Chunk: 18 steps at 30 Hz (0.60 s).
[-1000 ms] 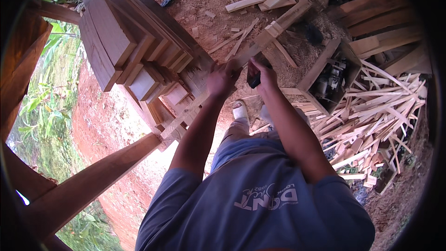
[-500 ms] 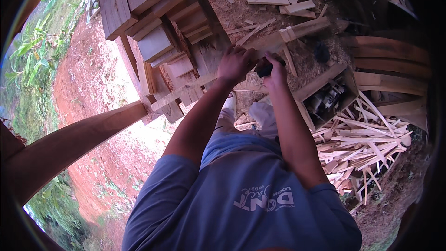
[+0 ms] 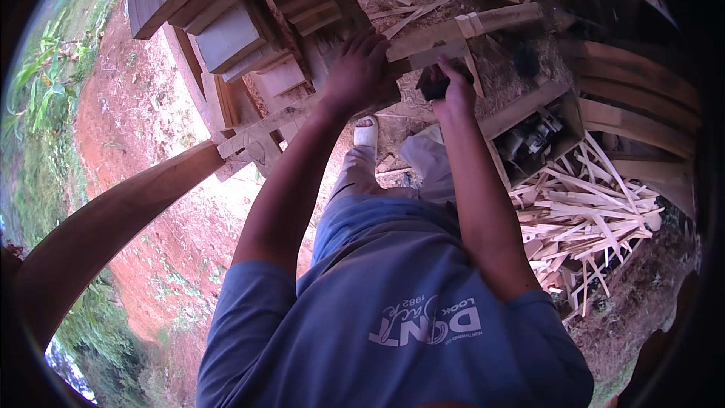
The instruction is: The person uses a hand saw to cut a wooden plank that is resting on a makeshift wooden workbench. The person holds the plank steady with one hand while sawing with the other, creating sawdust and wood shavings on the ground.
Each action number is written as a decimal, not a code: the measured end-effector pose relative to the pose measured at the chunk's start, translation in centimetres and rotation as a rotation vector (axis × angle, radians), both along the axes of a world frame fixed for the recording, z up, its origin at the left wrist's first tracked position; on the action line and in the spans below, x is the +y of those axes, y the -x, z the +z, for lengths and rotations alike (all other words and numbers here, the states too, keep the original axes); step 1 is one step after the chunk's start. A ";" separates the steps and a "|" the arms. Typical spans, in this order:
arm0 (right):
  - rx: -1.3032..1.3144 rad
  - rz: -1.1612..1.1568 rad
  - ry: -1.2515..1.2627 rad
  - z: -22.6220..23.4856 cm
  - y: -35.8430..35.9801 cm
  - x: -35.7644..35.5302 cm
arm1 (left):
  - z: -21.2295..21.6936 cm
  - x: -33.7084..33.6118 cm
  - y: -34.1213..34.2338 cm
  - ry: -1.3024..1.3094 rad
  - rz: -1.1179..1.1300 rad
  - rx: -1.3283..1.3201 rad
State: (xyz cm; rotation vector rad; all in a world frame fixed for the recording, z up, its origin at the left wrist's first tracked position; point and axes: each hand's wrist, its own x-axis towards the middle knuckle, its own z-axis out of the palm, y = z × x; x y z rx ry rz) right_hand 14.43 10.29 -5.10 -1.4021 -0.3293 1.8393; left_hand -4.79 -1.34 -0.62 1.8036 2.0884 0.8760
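A long pale wooden board (image 3: 287, 115) runs slantwise under my left hand (image 3: 353, 74), whose fingers curl over it. My right hand (image 3: 455, 92) is closed around the dark handle of a flat-bladed tool (image 3: 439, 54). Its grey blade lies against the wood to the right of my left hand, beside a longer curved timber (image 3: 502, 21). The exact kind of tool cannot be made out, and my right palm hides part of the handle.
Stacked thick planks (image 3: 234, 34) rise at the upper left. A wooden box (image 3: 535, 140) with a dark machine inside stands to the right, beside a heap of thin offcuts (image 3: 585, 215). Curved timbers (image 3: 642, 113) lie at the far right. A large post (image 3: 128, 211) slants across the left.
My left hand has shifted up and left in the picture, farther from my right hand. More of the grey blade shows. The whole view has shifted slightly, and my white-shod foot is more visible.
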 end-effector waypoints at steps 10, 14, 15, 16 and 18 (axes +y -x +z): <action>-0.099 0.069 -0.113 3.0 0.9 0.0 | -1.6 0.0 -0.7 -0.001 -0.077 0.210; -0.070 0.070 -0.070 2.5 0.5 0.3 | -0.5 0.3 -0.9 0.033 -0.083 0.170; -0.073 0.076 -0.063 2.3 0.4 0.3 | -0.3 0.3 -0.9 0.022 -0.081 0.164; -0.075 0.083 -0.058 2.2 0.5 0.3 | -0.2 0.2 -1.0 0.010 -0.079 0.159; -0.077 0.077 -0.073 2.2 0.4 0.4 | 0.0 0.4 -0.9 0.019 -0.083 0.160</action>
